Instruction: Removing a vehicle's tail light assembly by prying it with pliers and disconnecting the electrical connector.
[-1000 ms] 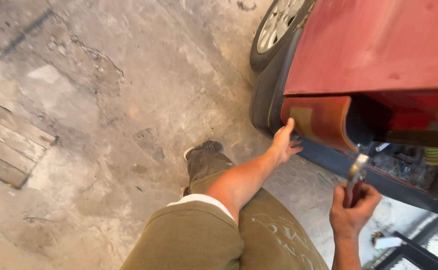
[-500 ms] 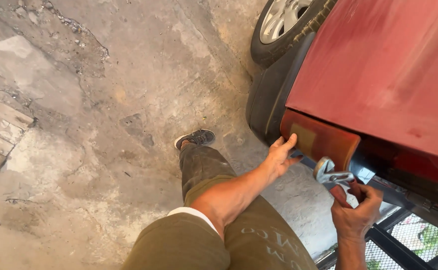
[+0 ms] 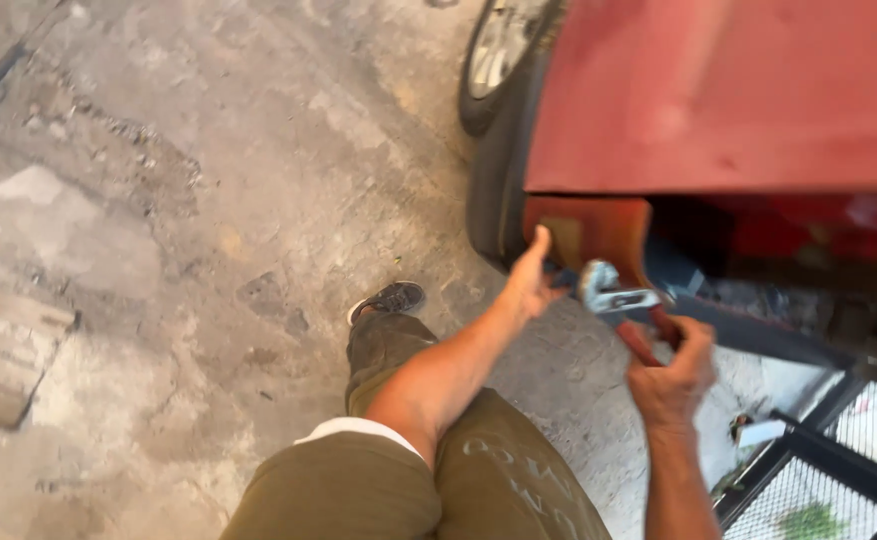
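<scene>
The left hand is stretched forward with fingers extended and nothing gripped, its fingertips laid against the near edge of the orange lower panel under the red car body. Just to the right of that hand, a red-handled adjustable wrench is carried by the right hand, which is clenched round the handle's lower end. The tool's long axis is angled up and leftward from the right hand, so its metal head is placed between the two hands, close beside the left palm and just below the panel (contact with the panel cannot be made out through the blur). The panel is thus reached first by the left hand, the right lying nearer the body.
</scene>
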